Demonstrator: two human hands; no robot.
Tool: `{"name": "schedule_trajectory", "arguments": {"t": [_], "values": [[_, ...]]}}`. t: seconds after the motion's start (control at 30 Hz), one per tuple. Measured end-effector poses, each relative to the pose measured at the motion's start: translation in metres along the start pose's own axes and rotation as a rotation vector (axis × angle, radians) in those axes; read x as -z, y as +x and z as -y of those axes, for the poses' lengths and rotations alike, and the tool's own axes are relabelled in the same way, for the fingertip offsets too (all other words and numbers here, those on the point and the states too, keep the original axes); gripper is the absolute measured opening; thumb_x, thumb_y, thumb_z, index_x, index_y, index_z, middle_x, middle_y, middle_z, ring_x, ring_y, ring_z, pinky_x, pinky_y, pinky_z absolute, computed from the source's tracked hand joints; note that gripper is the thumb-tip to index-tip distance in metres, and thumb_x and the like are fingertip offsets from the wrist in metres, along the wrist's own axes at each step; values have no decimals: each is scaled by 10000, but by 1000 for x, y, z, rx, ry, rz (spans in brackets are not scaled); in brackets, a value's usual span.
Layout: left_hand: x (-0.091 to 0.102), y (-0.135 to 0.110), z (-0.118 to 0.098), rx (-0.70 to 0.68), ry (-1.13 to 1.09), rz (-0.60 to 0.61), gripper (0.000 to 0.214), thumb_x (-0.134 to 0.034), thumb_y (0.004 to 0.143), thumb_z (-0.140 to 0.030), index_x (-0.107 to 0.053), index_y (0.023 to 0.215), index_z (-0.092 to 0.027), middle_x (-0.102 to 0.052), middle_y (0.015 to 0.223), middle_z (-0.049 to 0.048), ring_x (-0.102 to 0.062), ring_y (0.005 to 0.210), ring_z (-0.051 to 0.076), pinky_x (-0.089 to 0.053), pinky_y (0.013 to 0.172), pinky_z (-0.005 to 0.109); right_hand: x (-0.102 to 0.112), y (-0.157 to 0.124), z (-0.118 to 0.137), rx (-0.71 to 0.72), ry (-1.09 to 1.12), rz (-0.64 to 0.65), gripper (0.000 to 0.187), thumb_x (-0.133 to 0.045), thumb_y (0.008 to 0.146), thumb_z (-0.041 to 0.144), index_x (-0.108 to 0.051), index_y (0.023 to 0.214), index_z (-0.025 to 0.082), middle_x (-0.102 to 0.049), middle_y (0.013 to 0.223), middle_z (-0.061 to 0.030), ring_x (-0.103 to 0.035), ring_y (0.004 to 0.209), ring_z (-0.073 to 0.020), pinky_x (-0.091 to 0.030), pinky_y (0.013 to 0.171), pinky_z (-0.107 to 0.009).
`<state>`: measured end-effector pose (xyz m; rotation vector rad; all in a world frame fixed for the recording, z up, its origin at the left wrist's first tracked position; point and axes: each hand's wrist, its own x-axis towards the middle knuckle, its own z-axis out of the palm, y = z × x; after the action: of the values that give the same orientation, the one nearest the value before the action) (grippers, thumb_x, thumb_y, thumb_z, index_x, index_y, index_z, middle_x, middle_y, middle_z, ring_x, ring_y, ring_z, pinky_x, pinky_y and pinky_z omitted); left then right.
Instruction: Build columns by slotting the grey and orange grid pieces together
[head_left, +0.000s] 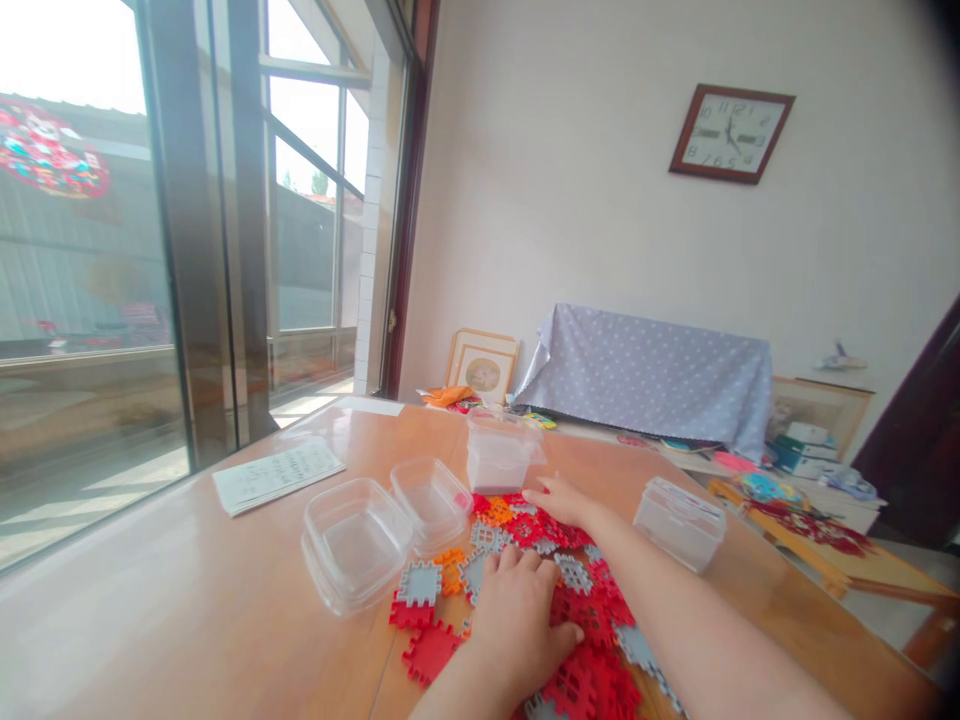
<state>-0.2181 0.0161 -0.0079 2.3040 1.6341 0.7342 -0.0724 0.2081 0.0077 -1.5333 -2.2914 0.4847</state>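
Note:
Flat red, grey and orange interlocking plastic pieces with notched edges lie in a loose pile [585,615] on the table. My left hand [521,610] rests palm down on the near part of the pile, its fingers forward and its thumb apart to the right. Farther off, my right hand [561,502] reaches over the pile's far edge with its fingers stretched to the left, touching or just above red pieces. Just beyond its fingertips stands a translucent plastic tub [495,465]. A grey square piece [420,582] sits left of my left hand, overlapping a red one.
Two clear trays, one nearer [319,565] and one farther [427,482], stand left of the pile. A lidded translucent box [679,530] is at the right. Stacked paper sheets [279,475] lie by the window. Behind the table is a dotted grey cloth [652,375].

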Motion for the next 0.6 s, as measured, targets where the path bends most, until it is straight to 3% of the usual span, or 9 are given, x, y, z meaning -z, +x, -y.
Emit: {"name": "schedule_trajectory", "arguments": {"t": [0.17,0.4,0.6], "values": [[3,1,-1,14,4,45,436,-677,744,-603,-686,1054,-296,-677,1167,89,-532,1152,363,-369,1014,545,-5,7,4,1,100,85,385,-762,749,480,-755,1039,226,-778,1030,-49,-678,1031,-281,-512,867,-336],[-1,1,0,10,-10,-12,433,-700,736,-606,-676,1042,-301,-679,1128,87,-549,1114,356,-374,995,543,-1,6,1,-33,224,228,187,-740,676,272,-748,841,184,-729,742,0,-633,704,-176,-474,654,-257],[-1,2,0,31,-19,-12,443,-680,757,-604,-657,1085,-307,-651,1156,86,-541,1125,353,-395,960,519,13,-11,1,-43,354,332,221,-678,683,243,-761,879,184,-732,749,-5,-617,671,-155,-476,624,-246]]}}
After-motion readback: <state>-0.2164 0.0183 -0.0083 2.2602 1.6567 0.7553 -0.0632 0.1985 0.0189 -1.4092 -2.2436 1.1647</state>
